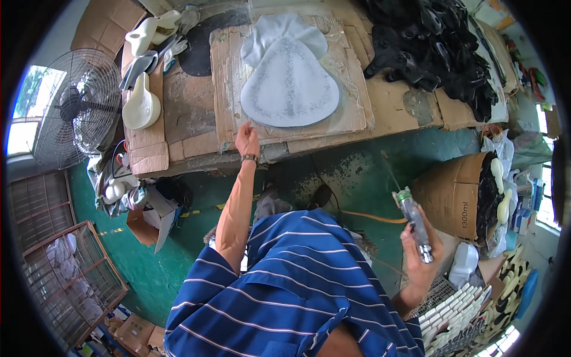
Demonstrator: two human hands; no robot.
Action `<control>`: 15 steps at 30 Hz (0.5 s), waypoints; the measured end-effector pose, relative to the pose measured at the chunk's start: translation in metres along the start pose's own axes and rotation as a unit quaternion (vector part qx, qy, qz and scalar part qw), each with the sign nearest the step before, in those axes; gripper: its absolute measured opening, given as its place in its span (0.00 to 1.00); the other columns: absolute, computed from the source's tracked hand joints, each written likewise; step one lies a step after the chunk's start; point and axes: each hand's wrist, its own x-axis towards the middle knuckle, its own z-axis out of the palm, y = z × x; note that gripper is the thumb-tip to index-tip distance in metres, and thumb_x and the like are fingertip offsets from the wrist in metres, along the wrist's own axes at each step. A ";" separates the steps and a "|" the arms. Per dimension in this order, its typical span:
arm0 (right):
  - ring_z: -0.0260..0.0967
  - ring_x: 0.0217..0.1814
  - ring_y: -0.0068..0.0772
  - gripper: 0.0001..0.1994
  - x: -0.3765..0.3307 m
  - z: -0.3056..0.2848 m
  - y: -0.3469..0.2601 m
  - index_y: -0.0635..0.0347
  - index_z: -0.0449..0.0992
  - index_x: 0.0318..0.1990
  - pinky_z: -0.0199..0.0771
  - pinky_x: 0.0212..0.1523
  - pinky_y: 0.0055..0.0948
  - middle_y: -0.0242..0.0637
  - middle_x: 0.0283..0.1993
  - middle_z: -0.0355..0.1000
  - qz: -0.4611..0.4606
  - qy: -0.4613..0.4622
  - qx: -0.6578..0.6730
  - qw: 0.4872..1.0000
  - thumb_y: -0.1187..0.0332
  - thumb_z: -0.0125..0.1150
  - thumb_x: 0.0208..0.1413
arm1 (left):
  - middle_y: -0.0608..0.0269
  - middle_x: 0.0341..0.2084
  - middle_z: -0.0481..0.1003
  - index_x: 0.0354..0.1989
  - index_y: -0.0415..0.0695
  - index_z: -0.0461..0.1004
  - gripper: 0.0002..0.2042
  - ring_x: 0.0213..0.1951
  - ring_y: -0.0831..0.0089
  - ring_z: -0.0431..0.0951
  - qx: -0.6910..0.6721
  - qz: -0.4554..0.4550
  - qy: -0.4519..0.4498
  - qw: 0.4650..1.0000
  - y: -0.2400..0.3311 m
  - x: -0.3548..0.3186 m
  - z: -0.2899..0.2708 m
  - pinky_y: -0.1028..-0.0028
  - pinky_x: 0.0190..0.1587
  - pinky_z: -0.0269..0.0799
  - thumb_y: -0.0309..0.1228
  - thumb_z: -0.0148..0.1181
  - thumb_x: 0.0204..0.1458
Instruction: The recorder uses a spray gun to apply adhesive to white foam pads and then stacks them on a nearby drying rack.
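Observation:
My right hand (423, 253) is wrapped round a metal spray gun (413, 221) with a green collar, held out over the floor to the right of my body. An orange-brown hose (375, 218) runs near it. At the table's front edge is my left hand (247, 140), its fingers curled together; whether anything is in them is hidden. Just beyond it lies a white, rounded triangular sheet (290, 86) with grey speckles along its middle and sides. A pale fabric piece (284, 35) sticks out past its far end. Both rest on a stained cardboard sheet (351, 113).
White moulded saddle shapes (141, 106) and gloves (175, 50) sit at the table's left, beside a large wire-caged fan (74, 104). Black pieces (428, 47) pile up at the far right. A cardboard barrel (455, 196) stands on the green floor. Racks of pale parts (458, 315) are lower right.

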 end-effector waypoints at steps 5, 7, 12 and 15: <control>0.77 0.40 0.33 0.24 -0.002 0.019 -0.028 0.72 0.76 0.59 0.75 0.43 0.29 0.45 0.40 0.79 -0.011 -0.110 -0.018 0.994 0.74 0.69 0.53 | 0.56 0.36 0.78 0.49 0.46 0.80 0.14 0.40 0.59 0.79 0.215 0.059 0.087 0.971 0.014 0.035 0.017 0.62 0.45 0.75 0.29 0.63 0.53; 0.73 0.35 0.24 0.23 -0.002 0.025 -0.034 0.73 0.77 0.58 0.73 0.38 0.25 0.38 0.35 0.78 -0.006 -0.061 -0.015 0.998 0.72 0.68 0.55 | 0.53 0.38 0.78 0.49 0.48 0.80 0.15 0.42 0.55 0.79 0.258 0.069 0.103 0.958 0.018 0.039 0.017 0.59 0.46 0.75 0.30 0.64 0.52; 0.72 0.33 0.24 0.24 -0.014 0.016 -0.017 0.74 0.75 0.59 0.72 0.36 0.25 0.37 0.34 0.77 0.000 -0.038 -0.035 0.999 0.72 0.68 0.55 | 0.56 0.42 0.76 0.49 0.51 0.79 0.16 0.47 0.55 0.78 0.394 0.054 0.025 0.917 0.050 0.035 0.021 0.58 0.47 0.74 0.33 0.67 0.50; 0.72 0.33 0.24 0.24 -0.019 0.013 -0.013 0.74 0.75 0.59 0.72 0.37 0.24 0.36 0.34 0.76 0.014 -0.006 -0.047 0.999 0.71 0.67 0.56 | 0.55 0.41 0.76 0.48 0.52 0.80 0.17 0.47 0.55 0.78 0.405 0.068 -0.003 0.912 0.061 0.042 0.023 0.59 0.48 0.74 0.32 0.68 0.48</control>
